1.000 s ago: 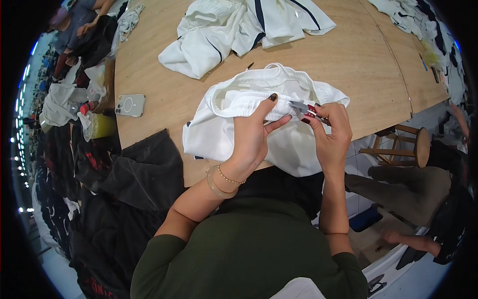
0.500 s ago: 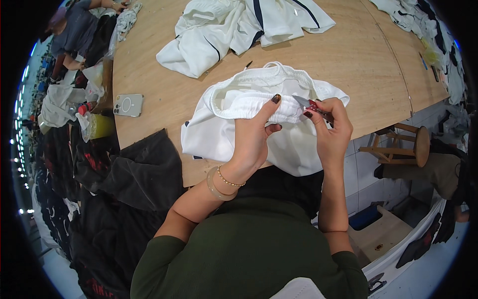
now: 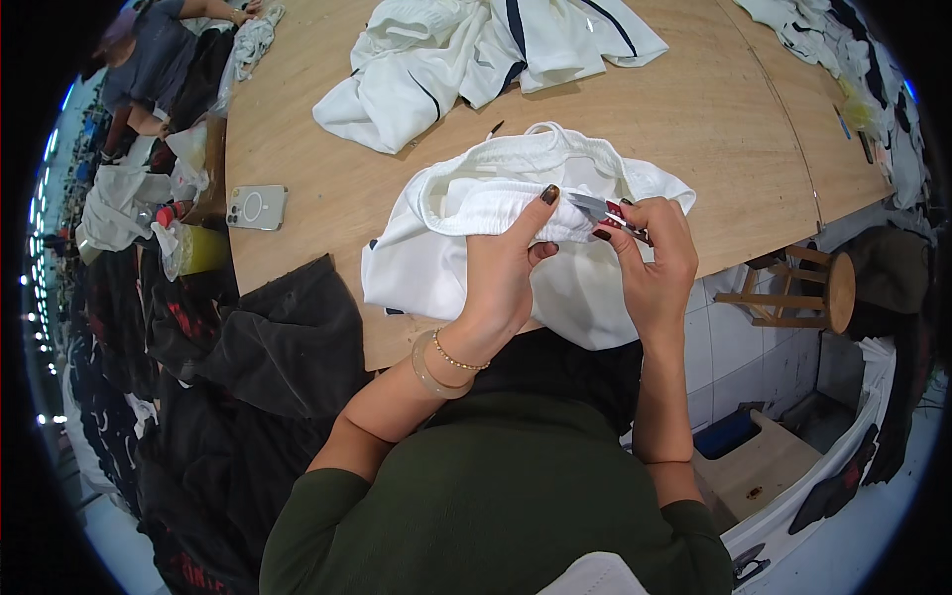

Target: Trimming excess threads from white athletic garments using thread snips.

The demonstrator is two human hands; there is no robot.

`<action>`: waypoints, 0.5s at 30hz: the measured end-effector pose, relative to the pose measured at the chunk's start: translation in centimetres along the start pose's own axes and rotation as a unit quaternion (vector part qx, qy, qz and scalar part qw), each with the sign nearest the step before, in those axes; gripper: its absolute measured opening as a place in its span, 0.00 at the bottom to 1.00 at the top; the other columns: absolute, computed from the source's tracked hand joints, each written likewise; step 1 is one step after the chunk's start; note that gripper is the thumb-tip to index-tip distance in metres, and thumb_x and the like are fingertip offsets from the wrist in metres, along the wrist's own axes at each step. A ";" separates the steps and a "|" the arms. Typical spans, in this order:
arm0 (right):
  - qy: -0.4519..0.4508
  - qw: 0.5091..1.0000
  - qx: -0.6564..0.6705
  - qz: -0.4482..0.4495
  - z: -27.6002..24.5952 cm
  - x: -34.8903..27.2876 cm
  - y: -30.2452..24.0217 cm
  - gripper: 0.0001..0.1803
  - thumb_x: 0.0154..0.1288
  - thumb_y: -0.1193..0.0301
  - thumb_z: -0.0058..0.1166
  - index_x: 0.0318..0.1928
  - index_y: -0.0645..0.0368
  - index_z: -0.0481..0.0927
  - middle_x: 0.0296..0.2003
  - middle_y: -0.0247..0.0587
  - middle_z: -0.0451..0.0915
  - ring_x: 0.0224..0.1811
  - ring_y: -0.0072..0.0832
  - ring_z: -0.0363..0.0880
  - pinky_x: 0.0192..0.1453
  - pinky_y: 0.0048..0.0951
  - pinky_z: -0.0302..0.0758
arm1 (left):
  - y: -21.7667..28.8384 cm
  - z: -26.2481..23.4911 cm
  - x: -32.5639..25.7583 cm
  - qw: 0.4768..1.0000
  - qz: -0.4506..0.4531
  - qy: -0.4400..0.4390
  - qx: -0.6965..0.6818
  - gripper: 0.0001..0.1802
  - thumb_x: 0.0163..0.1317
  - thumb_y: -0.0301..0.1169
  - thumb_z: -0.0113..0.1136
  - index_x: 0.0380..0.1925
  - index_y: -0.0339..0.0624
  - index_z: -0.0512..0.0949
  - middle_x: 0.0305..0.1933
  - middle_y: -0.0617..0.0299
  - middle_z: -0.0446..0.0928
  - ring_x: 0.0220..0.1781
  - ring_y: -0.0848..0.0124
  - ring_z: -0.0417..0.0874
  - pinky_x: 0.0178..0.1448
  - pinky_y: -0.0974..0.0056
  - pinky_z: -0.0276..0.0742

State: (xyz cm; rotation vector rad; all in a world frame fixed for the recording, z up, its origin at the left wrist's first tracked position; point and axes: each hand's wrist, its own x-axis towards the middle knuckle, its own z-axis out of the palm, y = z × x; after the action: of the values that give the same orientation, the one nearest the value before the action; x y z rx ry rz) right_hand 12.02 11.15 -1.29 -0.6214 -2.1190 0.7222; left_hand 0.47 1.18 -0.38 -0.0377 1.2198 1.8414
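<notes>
White shorts point(image 3: 412, 268) with a gathered elastic waistband point(image 3: 486, 210) lie near the table's front edge. My left hand point(image 3: 501, 273) pinches the waistband, thumb on top and fingers partly hidden beneath the cloth. Small red-handled snips point(image 3: 613, 213) are gripped in my right hand point(image 3: 656, 263). Their grey blades point left along the waistband, close to my left thumb. Whether the blades touch the cloth, I cannot tell. A loop of white cord shows at the far rim of the waist opening.
More white garments with dark stripes point(image 3: 476, 59) lie farther back on the wooden table point(image 3: 734, 149). A phone point(image 3: 257, 207) rests at the left, above dark cloth point(image 3: 293, 337). To the right stands a wooden stool point(image 3: 841, 293). Another person point(image 3: 154, 59) is at the far left.
My right hand has moved slightly left and down, bringing the snips' blades nearer my left thumb. My left hand has stayed put. At the right, a person's leg by the stool has gone from view.
</notes>
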 end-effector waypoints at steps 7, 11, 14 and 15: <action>0.067 0.943 0.274 0.178 -0.1 -0.9 0.5 0.10 0.52 0.81 0.64 0.32 0.65 0.75 0.29 0.41 0.74 0.31 0.29 0.72 0.36 0.27 0.72 | 0.2 -0.2 0.2 1.000 0.005 -0.009 -0.010 0.15 0.61 0.32 0.64 0.47 0.46 0.74 0.44 0.68 0.78 0.42 0.79 0.76 0.39 0.70 0.72; 0.044 0.984 0.126 0.114 -0.5 -0.7 0.2 0.11 0.51 0.80 0.65 0.32 0.64 0.75 0.28 0.40 0.74 0.31 0.31 0.71 0.35 0.27 0.71 | 0.3 -0.2 0.1 0.999 0.021 -0.014 -0.020 0.15 0.61 0.31 0.64 0.47 0.44 0.75 0.43 0.67 0.78 0.41 0.78 0.77 0.38 0.69 0.74; 0.029 0.997 0.058 0.033 -0.1 -0.6 0.0 0.12 0.50 0.78 0.67 0.32 0.64 0.75 0.28 0.40 0.75 0.31 0.33 0.71 0.35 0.28 0.70 | 0.2 -0.1 0.0 0.999 0.030 -0.012 -0.010 0.15 0.61 0.31 0.64 0.47 0.44 0.75 0.43 0.67 0.78 0.41 0.78 0.78 0.38 0.69 0.75; 0.030 0.997 0.059 0.036 0.0 -0.5 -0.1 0.12 0.50 0.78 0.67 0.32 0.64 0.75 0.28 0.40 0.75 0.31 0.34 0.71 0.35 0.29 0.70 | 0.2 -0.1 0.0 0.999 0.030 -0.013 -0.010 0.15 0.61 0.31 0.64 0.47 0.44 0.75 0.43 0.67 0.78 0.41 0.78 0.78 0.38 0.69 0.75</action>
State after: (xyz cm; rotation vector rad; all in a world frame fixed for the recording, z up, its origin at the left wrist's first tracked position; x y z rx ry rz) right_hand 12.32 10.75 -1.48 -0.6499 -1.9913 0.8524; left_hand 0.35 1.10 -0.30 0.0114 1.1972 1.9002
